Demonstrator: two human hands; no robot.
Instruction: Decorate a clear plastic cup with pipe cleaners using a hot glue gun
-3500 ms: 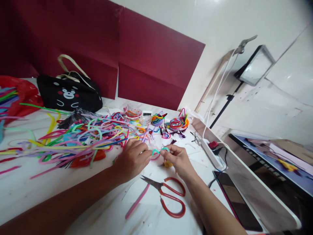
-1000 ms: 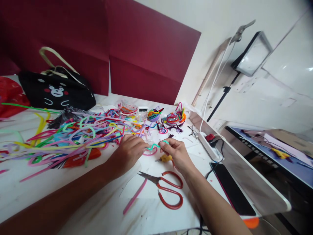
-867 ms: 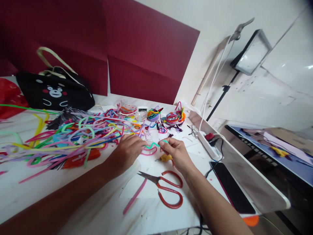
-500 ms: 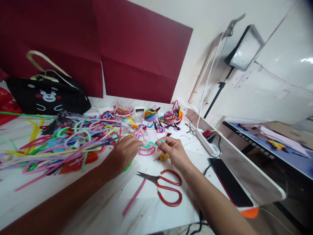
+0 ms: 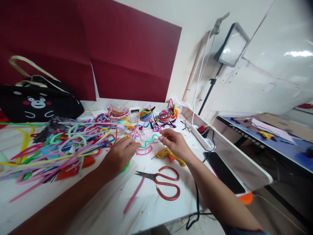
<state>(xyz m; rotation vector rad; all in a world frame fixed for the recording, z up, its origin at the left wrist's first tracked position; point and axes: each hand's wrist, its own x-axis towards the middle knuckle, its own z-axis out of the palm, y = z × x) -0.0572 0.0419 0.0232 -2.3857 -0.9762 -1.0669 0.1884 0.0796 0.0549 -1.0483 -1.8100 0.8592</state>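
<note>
A green pipe cleaner (image 5: 149, 142), bent into a zigzag, stretches between my two hands. My left hand (image 5: 123, 152) is closed at its left end, fingertips pressed together on it. At the other end is my right hand (image 5: 175, 143), its thumb and index finger apart, holding nothing that I can see. A pink pipe cleaner loop (image 5: 144, 150) lies just below the green one. The yellow glue gun (image 5: 162, 153) rests under my right hand, nozzle to the left. Scissors with red handles (image 5: 167, 178) lie nearer to me, beside a straight pink pipe cleaner (image 5: 134, 195).
A tangled heap of coloured pipe cleaners (image 5: 73, 140) covers the left side. Decorated balls (image 5: 146, 114) stand at the back, near a black bag (image 5: 36, 104). A power strip (image 5: 201, 137) and a phone (image 5: 223, 173) lie along the right edge; a lamp (image 5: 233, 45) stands behind.
My right hand has loosened from the green pipe cleaner and its fingers have parted. More of the zigzag and of the glue gun shows now. The view has shifted slightly right.
</note>
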